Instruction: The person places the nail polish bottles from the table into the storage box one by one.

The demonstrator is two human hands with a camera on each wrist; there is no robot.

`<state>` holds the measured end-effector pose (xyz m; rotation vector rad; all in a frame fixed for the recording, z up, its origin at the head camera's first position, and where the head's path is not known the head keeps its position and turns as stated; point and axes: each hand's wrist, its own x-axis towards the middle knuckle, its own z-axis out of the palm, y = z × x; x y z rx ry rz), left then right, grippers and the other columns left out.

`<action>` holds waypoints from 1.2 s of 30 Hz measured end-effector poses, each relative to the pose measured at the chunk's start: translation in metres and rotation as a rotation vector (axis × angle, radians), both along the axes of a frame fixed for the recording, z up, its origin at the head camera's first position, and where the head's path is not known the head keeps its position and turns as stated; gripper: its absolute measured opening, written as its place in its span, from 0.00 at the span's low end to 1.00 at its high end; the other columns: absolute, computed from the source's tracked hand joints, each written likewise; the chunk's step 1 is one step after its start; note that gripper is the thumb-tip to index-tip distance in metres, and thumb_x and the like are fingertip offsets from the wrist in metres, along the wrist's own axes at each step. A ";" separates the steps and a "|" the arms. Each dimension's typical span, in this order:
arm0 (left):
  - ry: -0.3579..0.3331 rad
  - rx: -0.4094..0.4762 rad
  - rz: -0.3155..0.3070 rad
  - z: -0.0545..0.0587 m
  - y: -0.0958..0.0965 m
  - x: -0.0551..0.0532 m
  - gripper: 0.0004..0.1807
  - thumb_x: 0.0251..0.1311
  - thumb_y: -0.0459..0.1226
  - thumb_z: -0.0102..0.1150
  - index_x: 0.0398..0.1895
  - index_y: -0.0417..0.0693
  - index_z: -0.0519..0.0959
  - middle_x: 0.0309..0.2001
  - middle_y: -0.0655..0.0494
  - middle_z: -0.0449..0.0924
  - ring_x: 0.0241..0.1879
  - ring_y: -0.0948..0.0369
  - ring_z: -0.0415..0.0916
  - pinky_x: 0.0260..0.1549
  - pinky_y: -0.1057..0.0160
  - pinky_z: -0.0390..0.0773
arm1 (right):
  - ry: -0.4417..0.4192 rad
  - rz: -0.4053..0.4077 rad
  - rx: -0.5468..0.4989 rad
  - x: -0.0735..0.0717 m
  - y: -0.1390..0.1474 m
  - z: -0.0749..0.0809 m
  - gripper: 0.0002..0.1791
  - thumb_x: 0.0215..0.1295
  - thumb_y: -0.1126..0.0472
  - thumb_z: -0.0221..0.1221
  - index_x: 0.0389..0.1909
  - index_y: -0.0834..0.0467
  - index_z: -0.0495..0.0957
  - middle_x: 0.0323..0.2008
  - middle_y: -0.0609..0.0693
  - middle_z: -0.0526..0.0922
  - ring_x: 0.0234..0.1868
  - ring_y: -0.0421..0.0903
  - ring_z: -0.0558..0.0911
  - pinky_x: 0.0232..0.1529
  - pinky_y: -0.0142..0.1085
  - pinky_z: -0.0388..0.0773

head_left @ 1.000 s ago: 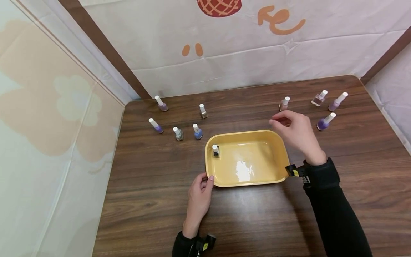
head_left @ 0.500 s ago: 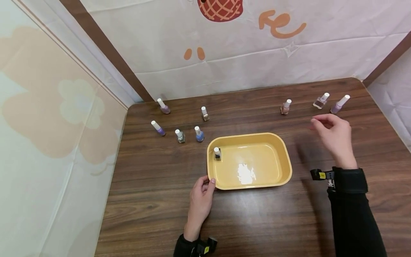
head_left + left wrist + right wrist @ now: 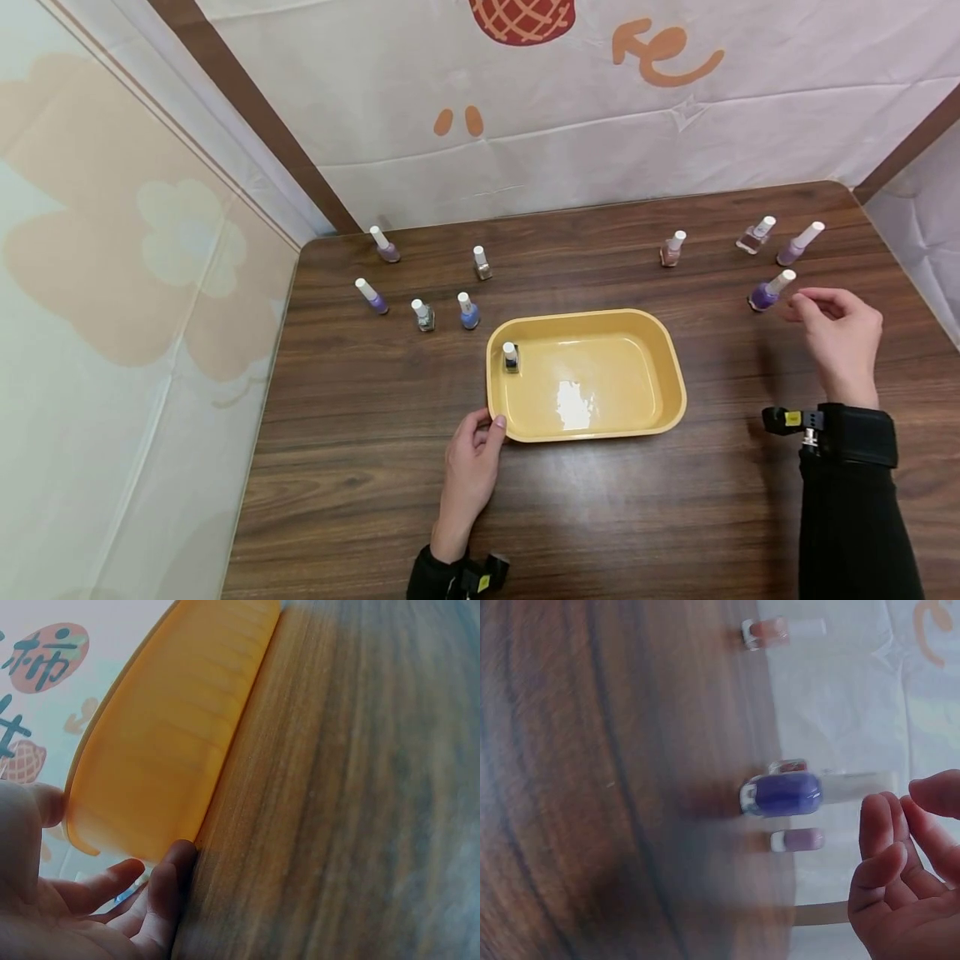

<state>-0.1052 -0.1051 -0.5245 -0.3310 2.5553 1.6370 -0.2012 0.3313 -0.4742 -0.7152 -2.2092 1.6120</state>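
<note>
The purple bottle (image 3: 762, 296) is standing upright, just ahead-left of the right hand (image 3: 843, 342), whose loosely bent fingers are holding nothing!

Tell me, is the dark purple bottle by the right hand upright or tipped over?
Upright: in the right wrist view, the dark purple bottle has its base toward the table and its white cap pointing away.

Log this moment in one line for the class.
left grip: holds yellow tray; right grip: empty, near deep-purple bottle; inside tray: one dark bottle
</note>
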 end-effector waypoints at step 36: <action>-0.002 0.007 -0.003 0.001 -0.001 0.000 0.24 0.67 0.53 0.53 0.54 0.44 0.76 0.36 0.53 0.83 0.33 0.63 0.82 0.29 0.68 0.75 | -0.158 0.201 0.024 -0.028 0.012 -0.021 0.08 0.65 0.58 0.59 0.41 0.42 0.74 0.32 0.24 0.73 0.32 0.23 0.73 0.31 0.19 0.71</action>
